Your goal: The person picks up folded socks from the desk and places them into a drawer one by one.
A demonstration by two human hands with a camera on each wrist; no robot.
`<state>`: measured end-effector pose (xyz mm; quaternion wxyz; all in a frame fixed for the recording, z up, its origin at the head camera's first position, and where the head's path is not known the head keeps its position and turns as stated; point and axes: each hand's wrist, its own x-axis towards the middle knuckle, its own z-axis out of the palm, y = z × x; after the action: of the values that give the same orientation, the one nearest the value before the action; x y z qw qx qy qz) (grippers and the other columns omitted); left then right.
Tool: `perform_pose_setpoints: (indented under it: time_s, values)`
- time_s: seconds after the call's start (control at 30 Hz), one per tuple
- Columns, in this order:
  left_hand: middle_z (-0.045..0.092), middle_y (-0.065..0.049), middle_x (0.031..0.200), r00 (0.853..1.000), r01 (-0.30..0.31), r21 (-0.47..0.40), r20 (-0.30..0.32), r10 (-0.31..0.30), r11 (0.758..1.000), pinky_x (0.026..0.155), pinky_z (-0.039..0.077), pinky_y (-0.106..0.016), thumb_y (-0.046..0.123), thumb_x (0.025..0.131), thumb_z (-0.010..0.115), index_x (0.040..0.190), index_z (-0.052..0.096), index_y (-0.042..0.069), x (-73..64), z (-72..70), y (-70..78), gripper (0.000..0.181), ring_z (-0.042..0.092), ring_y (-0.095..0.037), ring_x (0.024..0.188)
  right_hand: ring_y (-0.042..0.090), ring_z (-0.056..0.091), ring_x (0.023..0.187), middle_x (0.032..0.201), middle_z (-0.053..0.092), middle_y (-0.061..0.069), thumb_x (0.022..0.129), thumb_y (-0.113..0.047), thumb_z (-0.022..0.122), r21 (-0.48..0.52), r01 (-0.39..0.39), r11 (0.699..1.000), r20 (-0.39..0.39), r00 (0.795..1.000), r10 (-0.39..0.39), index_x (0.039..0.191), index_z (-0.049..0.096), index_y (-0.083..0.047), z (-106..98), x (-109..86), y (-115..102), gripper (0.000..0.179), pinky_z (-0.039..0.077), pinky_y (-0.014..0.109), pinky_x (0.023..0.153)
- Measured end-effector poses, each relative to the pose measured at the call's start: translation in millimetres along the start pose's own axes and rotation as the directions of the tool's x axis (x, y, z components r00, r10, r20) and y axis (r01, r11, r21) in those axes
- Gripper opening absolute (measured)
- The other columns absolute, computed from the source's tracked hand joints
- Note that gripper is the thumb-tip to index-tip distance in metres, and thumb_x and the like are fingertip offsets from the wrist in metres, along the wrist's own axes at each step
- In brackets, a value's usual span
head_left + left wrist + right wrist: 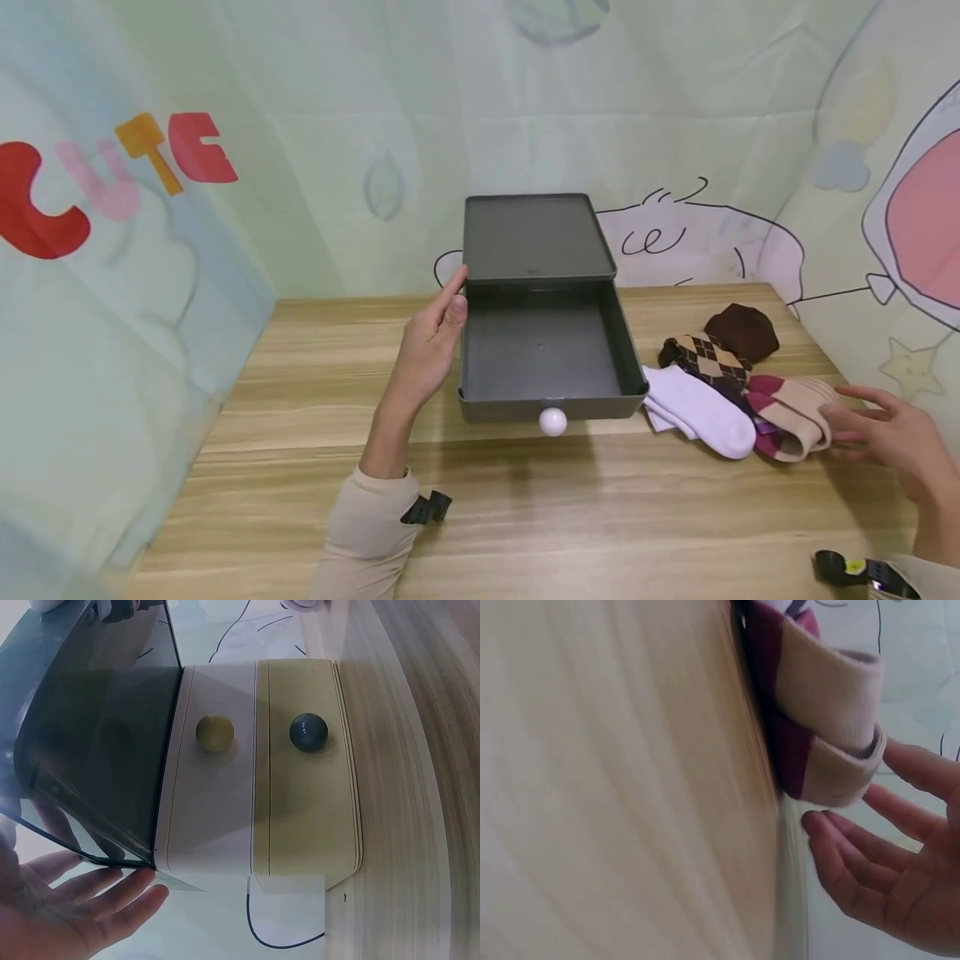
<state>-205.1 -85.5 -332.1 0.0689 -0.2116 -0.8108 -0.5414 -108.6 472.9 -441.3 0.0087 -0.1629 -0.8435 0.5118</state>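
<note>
My left hand (pixel 429 352) lies along the left side of a grey drawer (pixel 551 408), its fingertips at the front corner of the lid-like top (pixel 536 237). The drawer is pulled out, bare inside, with a white knob (pixel 552 422). In the left wrist view the fingers of that hand (pixel 82 907) stretch along the underside edge of the drawer. On the right, my right hand (pixel 892 433) hovers with parted fingers beside a folded beige and maroon sock (pixel 795 412). The right wrist view shows fingertips close to the fold of this sock (pixel 825 690), not gripping it.
Beneath the grey drawer are a closed white drawer (pixel 214 817) and a closed yellow one (pixel 307 817). White socks (pixel 701 408), an argyle sock (pixel 708 357) and a dark brown bundle (pixel 742 332) lie right of the unit. Printed cloth (pixel 337 167) hangs behind the wooden table (pixel 300 467).
</note>
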Motion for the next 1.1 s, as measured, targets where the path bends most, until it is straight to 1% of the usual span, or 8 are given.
perform_pose_setpoints:
  time_s: [0.07,0.17,0.27,0.37,0.5,0.63,0.87,1.1]
  values:
    - [0.057,-0.014,0.12,1.0,0.003,0.005,-0.008,-0.003,1.0,0.105,0.037,-0.042,0.037,0.102,0.032,0.147,0.029,0.027,2.8,0.8,-8.1,0.047,0.047,-0.026,0.126,0.013,0.068,0.065,0.078,0.061,-0.027,0.089,-0.028,0.064,0.002,-0.01,1.0,0.031,0.999,0.009,0.142,0.034,-0.02,4,2.2,-1,0.061,0.056,0.037,0.061]
    - [0.036,0.009,0.148,1.0,-0.001,0.019,-0.021,0.002,1.0,0.108,0.035,-0.042,0.044,0.1,0.03,0.146,0.028,0.033,6.6,2.5,-20.9,0.048,0.041,-0.02,0.133,0.012,0.068,0.067,0.079,0.061,-0.026,0.089,-0.028,0.063,0.016,-0.014,1.0,0.058,0.998,0.013,0.147,0.026,-0.016,8,4.4,-1,0.07,0.057,0.038,0.063]
    - [0.029,0.021,0.148,0.999,-0.005,0.035,-0.033,0.007,0.999,0.108,0.035,-0.041,0.05,0.099,0.029,0.146,0.028,0.037,8.2,3.3,-28.1,0.049,0.04,-0.015,0.134,0.012,0.068,0.069,0.081,0.062,-0.023,0.089,-0.027,0.064,0.069,-0.034,0.997,0.081,0.996,0.029,0.146,0.026,-0.018,10,6.1,-3,0.069,0.056,0.039,0.065]
    - [0.062,0.004,0.117,0.999,-0.01,0.03,-0.034,0.011,1.0,0.103,0.039,-0.041,0.05,0.098,0.029,0.146,0.027,0.037,7.9,2.4,-30.1,0.049,0.051,-0.02,0.121,0.013,0.068,0.067,0.078,0.064,-0.018,0.088,-0.028,0.065,0.062,-0.041,0.997,0.077,0.996,0.037,0.143,0.029,-0.016,13,7.5,-5,0.067,0.057,0.038,0.064]
    - [0.063,-0.008,0.104,1.0,-0.009,0.014,-0.026,0.009,1.0,0.103,0.039,-0.042,0.047,0.099,0.029,0.147,0.027,0.033,5.1,-1.1,-20.4,0.049,0.051,-0.025,0.12,0.011,0.066,0.063,0.074,0.062,-0.018,0.084,-0.037,0.068,-0.046,-0.056,0.997,-0.004,0.998,0.055,0.141,0.032,-0.007,21,9.7,-8,0.074,0.056,0.031,0.06]
    - [0.036,0.0,0.149,1.0,-0.004,0.004,-0.018,0.004,1.0,0.109,0.034,-0.043,0.039,0.101,0.031,0.147,0.029,0.026,0.1,-4.7,-1.7,0.048,0.039,-0.024,0.134,0.007,0.063,0.062,0.073,0.058,-0.022,0.081,-0.038,0.071,-0.053,-0.072,0.996,-0.072,0.995,0.068,0.133,0.043,-0.014,23,9.9,-12,0.064,0.054,0.028,0.057]
    - [0.029,0.002,0.152,1.0,0.014,0.022,-0.01,-0.014,1.0,0.109,0.033,-0.041,0.035,0.102,0.031,0.146,0.028,0.03,-2.5,-5.5,9.3,0.044,0.037,-0.021,0.135,0.006,0.06,0.053,0.072,0.063,-0.023,0.078,-0.021,0.076,0.151,-0.004,0.988,-0.126,0.992,0.024,0.112,0.055,-0.029,19,3.0,-20,0.04,0.051,0.026,0.047]
    - [0.029,0.003,0.152,1.0,0.019,0.006,0.002,-0.019,1.0,0.11,0.033,-0.041,0.037,0.102,0.031,0.146,0.029,0.029,-2.3,-2.3,6.2,0.045,0.038,-0.022,0.135,0.007,0.065,0.059,0.079,0.071,-0.013,0.078,0.0,0.072,0.492,0.129,0.861,-0.127,0.989,-0.076,0.106,0.064,-0.023,12,-6.4,-32,0.037,0.051,0.024,0.046]
